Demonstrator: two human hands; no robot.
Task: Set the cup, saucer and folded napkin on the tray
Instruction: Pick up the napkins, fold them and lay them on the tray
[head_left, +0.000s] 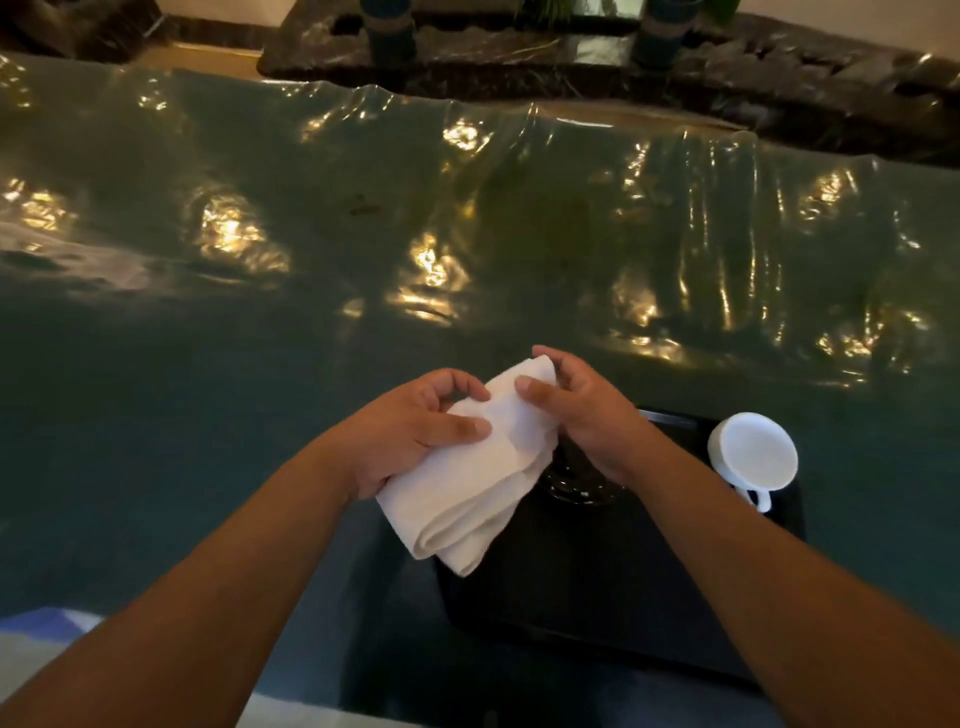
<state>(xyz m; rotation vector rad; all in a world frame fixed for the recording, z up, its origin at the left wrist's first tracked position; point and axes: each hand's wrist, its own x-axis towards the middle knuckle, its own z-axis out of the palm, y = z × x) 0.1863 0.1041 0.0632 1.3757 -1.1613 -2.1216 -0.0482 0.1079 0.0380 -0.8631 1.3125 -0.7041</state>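
**Napkin held over tray edge**

Both grips are clamped on the white folded cloth napkin (480, 467): left hand (415, 431), right hand (582, 415). The napkin hangs above the left edge of the black rectangular tray (582, 587). A dark round item under the right hand is hard to identify. The white handled cup (753, 451) sits at the tray's right side. The green plastic-covered table (260, 364) lies open to the left.
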